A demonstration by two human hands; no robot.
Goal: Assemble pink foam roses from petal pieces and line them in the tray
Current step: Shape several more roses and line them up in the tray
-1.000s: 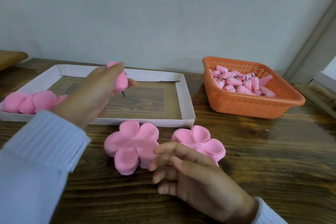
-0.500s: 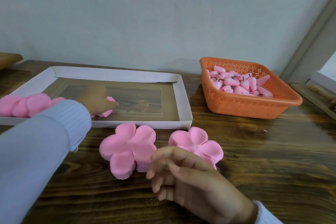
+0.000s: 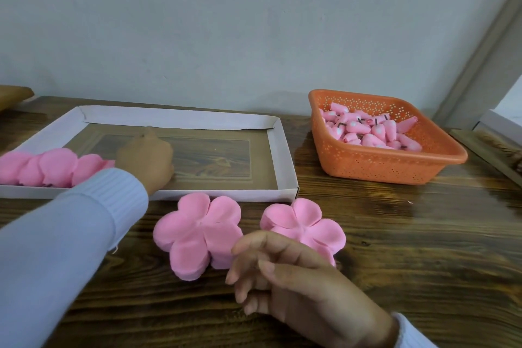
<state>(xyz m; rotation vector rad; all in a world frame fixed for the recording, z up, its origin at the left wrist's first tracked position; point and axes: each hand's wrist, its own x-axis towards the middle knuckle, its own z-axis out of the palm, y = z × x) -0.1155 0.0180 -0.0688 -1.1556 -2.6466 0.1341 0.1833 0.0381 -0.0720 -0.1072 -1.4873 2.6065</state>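
Left hand [image 3: 144,159]: in the tray [image 3: 283,162], fingers curled; what it holds, I cannot tell.
Right hand [image 3: 295,277]: loosely curled, empty.
Petal stacks [image 3: 197,232]: just beyond right hand.
Roses [image 3: 56,167]: beside left hand.

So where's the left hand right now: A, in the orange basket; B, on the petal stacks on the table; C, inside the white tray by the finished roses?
C: the left hand lies inside the white tray, right beside the row of pink foam roses.
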